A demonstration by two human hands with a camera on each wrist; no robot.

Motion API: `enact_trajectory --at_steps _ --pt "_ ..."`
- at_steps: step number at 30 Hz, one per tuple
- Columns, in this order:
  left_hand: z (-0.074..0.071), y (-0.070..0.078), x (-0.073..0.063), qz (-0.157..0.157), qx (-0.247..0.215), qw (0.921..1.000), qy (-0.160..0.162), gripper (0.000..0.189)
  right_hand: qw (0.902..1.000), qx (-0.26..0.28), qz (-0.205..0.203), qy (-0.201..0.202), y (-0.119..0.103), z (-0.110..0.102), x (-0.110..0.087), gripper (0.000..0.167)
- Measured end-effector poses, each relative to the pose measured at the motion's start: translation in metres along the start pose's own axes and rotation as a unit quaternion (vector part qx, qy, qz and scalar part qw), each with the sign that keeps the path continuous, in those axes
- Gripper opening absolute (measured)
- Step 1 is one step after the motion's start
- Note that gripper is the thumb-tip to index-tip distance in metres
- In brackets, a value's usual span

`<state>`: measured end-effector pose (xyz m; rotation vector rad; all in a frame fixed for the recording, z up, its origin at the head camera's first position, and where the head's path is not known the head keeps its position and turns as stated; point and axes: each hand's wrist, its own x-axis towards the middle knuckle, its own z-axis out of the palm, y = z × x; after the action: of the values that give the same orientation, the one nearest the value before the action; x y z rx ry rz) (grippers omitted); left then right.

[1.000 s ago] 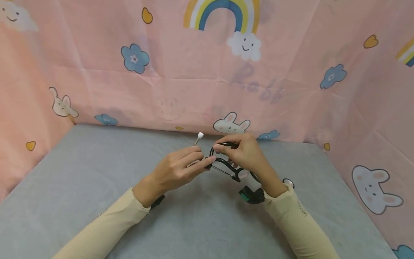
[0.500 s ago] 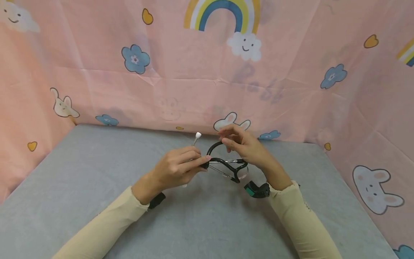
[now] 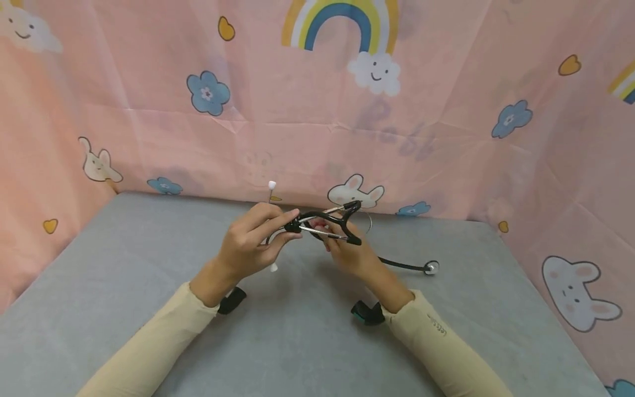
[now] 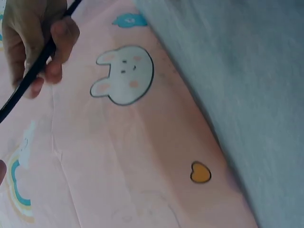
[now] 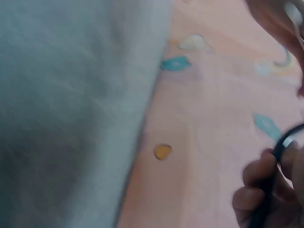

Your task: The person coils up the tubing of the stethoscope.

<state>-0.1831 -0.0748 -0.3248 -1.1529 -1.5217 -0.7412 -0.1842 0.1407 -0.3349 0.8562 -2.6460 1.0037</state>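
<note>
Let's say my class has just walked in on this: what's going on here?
A person is handling a stethoscope above a grey table. The left hand pinches it near the metal ear tubes, with one white ear tip showing above that hand and another below. The right hand grips the black tubing. The round metal end lies off to the right, beyond the right hand.

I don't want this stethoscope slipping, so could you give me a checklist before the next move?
1. Left hand pinching the stethoscope: ok.
2. Right hand gripping the tubing: ok.
3. Both white ear tips in sight: ok, one above the other.
4. Chest piece held: not ok, neither hand has it.
5. Chest piece resting on the table: cannot tell.
</note>
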Motion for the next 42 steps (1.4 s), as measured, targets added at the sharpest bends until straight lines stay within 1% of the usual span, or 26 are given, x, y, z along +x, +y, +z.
enact_trajectory --at_steps 3,6,9,12,15,18,21,25,28,31,33,35,36,39,42 --pt "-0.004 -0.004 -0.001 -0.001 0.043 0.999 -0.01 0.028 0.9991 -0.021 -0.016 0.035 -0.004 0.013 -0.004 0.015" --pt "-0.007 -0.008 -0.002 -0.009 0.071 0.9973 -0.018 0.033 0.9972 -0.037 -0.031 0.056 -0.009 0.02 -0.008 0.016" --pt "-0.009 -0.011 -0.003 -0.031 0.09 0.9952 -0.023 0.039 0.9956 -0.051 -0.049 0.06 -0.014 0.023 -0.011 0.019" --pt "-0.01 -0.012 -0.002 -0.057 0.102 0.9928 -0.026 0.04 0.9923 -0.054 -0.088 0.068 -0.018 0.026 -0.012 0.024" --pt "-0.013 -0.012 -0.001 -0.076 0.113 0.9902 -0.033 0.038 0.9865 -0.043 -0.13 0.089 -0.022 0.025 -0.014 0.021" --pt "-0.014 -0.013 0.001 -0.095 0.123 0.9868 -0.047 0.034 0.9828 -0.035 -0.149 0.103 -0.027 0.021 -0.015 0.017" --pt "-0.016 -0.013 0.002 -0.108 0.141 0.9818 -0.068 0.03 0.9831 -0.047 -0.144 0.102 -0.032 0.016 -0.016 0.016" --pt "-0.015 -0.014 0.0 -0.106 0.162 0.9773 -0.087 0.026 0.9875 -0.086 -0.111 0.071 -0.037 0.014 -0.017 0.015" --pt "-0.014 -0.015 -0.003 -0.101 0.167 0.9765 -0.091 0.025 0.9916 -0.102 -0.059 0.052 -0.039 0.014 -0.017 0.014" --pt "-0.015 -0.015 -0.004 -0.106 0.171 0.9755 -0.089 0.025 0.9928 -0.1 -0.007 0.064 -0.041 0.013 -0.017 0.014" --pt "-0.015 -0.015 -0.004 -0.108 0.177 0.974 -0.09 0.025 0.9914 -0.103 0.009 0.08 -0.042 0.013 -0.018 0.014" --pt "-0.016 -0.015 -0.004 -0.11 0.186 0.9719 -0.093 0.025 0.9891 -0.116 -0.002 0.091 -0.042 0.013 -0.018 0.015" --pt "-0.016 -0.014 -0.004 -0.11 0.19 0.971 -0.094 0.025 0.9886 -0.12 -0.015 0.09 -0.043 0.014 -0.018 0.015" --pt "-0.016 -0.014 -0.004 -0.114 0.198 0.9689 -0.095 0.025 0.9872 -0.124 -0.062 0.079 -0.046 0.014 -0.02 0.016" --pt "-0.015 -0.013 -0.004 -0.124 0.196 0.9681 -0.095 0.026 0.9864 -0.112 -0.099 0.07 -0.049 0.015 -0.021 0.016"
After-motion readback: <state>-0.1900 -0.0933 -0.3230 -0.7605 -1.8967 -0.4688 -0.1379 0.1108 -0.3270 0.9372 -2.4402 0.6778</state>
